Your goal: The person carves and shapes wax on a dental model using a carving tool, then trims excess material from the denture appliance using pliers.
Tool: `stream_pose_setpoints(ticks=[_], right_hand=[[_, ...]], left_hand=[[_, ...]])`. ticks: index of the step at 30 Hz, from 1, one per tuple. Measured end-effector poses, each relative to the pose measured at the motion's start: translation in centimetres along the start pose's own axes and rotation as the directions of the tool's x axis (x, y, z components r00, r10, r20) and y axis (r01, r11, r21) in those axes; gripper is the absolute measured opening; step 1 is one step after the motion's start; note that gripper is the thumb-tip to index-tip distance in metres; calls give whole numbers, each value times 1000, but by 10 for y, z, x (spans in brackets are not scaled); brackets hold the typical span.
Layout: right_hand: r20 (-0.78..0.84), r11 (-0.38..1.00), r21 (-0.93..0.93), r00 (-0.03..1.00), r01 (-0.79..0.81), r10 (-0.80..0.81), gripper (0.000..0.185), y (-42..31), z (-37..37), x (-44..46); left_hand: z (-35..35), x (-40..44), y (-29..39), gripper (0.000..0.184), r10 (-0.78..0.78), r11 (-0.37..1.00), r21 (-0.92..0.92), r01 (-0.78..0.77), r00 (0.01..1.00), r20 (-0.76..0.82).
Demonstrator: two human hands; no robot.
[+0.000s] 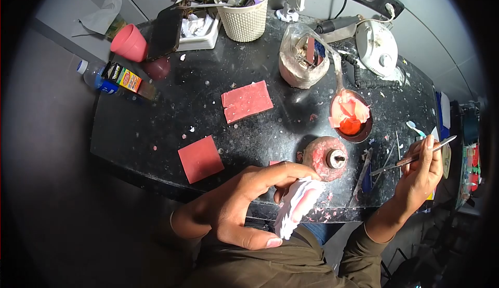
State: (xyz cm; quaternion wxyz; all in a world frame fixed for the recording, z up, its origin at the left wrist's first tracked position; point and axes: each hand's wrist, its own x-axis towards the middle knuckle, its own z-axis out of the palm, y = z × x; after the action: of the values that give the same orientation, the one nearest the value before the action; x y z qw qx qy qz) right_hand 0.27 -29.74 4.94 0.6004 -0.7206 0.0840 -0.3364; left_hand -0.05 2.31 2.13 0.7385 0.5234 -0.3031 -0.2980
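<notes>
My left hand [249,199] grips a white plaster dental cast [299,210] with pink wax along it, thumb on one end and fingers on the other. The cast is tilted on edge above the table's front edge. In my right hand [418,176] a slim metal wax knife [410,159] is pinched between thumb and fingers, its two ends sticking out left and right. Between the hands, a little further back, stands a round pink-stained spirit burner [325,158]. Behind it lies a ladle [365,131] holding pink wax pieces and red melted wax [351,126].
Two pink wax sheets [247,102] lie left of centre. A plastic-lined bowl [304,75], a tool basket [243,22] and a white device [377,49] stand at the back. Loose tools [363,176] lie near my right hand. A bottle [99,77] is at far left.
</notes>
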Motion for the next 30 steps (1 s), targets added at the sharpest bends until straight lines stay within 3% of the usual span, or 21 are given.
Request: stream_pose_setpoints(ticks=[9, 17, 22, 23, 25, 30], right_hand=[[-6, 999, -26, 1000, -27, 26, 23, 0, 3, -3], [92, 993, -88, 992, -80, 89, 25, 2, 1, -1], [273, 941, -321, 941, -105, 198, 33, -2, 6, -2], [304, 927, -374, 942, -20, 143, 35, 6, 6, -2], [313, 853, -520, 939, 42, 144, 39, 2, 10, -2], [307, 757, -651, 932, 57, 194, 43, 1, 14, -1]], left_hand=[[-1, 1, 1, 93, -8, 999, 53, 8, 1000, 12], [0, 1, 0, 92, 14, 991, 135, -13, 1000, -2], [2, 2, -1, 92, 57, 984, 168, -52, 998, -25], [2, 2, -2, 92, 71, 982, 178, -64, 997, -33], [2, 3, -2, 91, 93, 972, 219, -85, 995, -27], [3, 4, -4, 90, 169, 951, 268, -156, 985, -27]])
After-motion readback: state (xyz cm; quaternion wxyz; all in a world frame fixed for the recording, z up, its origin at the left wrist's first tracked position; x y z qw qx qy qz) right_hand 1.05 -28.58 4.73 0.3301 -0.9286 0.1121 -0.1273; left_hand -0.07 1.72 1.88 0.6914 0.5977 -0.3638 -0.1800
